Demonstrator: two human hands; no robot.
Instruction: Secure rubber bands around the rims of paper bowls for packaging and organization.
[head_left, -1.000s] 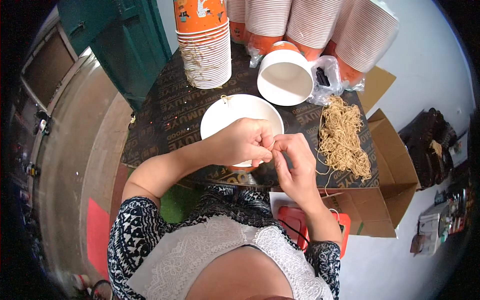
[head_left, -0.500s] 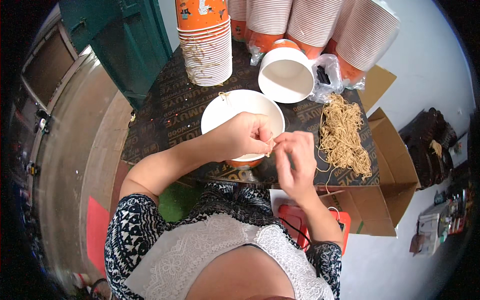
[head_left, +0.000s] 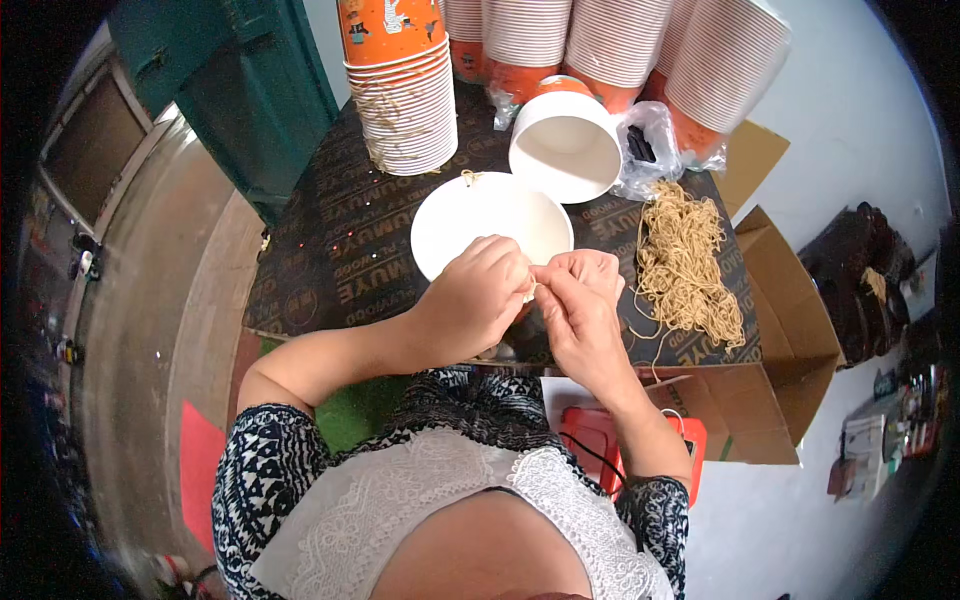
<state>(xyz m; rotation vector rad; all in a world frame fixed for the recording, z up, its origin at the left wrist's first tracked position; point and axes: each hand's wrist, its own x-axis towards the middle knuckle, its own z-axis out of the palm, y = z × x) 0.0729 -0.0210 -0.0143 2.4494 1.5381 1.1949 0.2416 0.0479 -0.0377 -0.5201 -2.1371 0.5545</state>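
Note:
Just over the near rim of a white-lined paper tub [head_left: 480,215], both of my hands meet with closed fingertips. My left hand [head_left: 480,300] pinches a short bit of tan string [head_left: 529,293]. My right hand [head_left: 582,315] has its thumb and forefinger on the same string, touching the left fingertips. The fingers hide most of this string, so I cannot tell whether it is knotted. Another bit of tan string [head_left: 470,178] lies over the tub's far rim. To the right is a heaped tangle of tan string [head_left: 690,262], its loose strands trailing to the table's near edge.
A second white tub [head_left: 566,150] lies tipped on its side behind. At the back left rises a nested stack of orange tubs [head_left: 405,110] with string bits along it. More wrapped stacks [head_left: 720,70] and a plastic bag [head_left: 648,150] stand behind. An open cardboard box [head_left: 790,330] adjoins the dark table [head_left: 350,215].
My hands have come closer together, their fingertips now touching. The left hand has drawn nearer to me, and the right has turned inward toward it. The view has shifted slightly.

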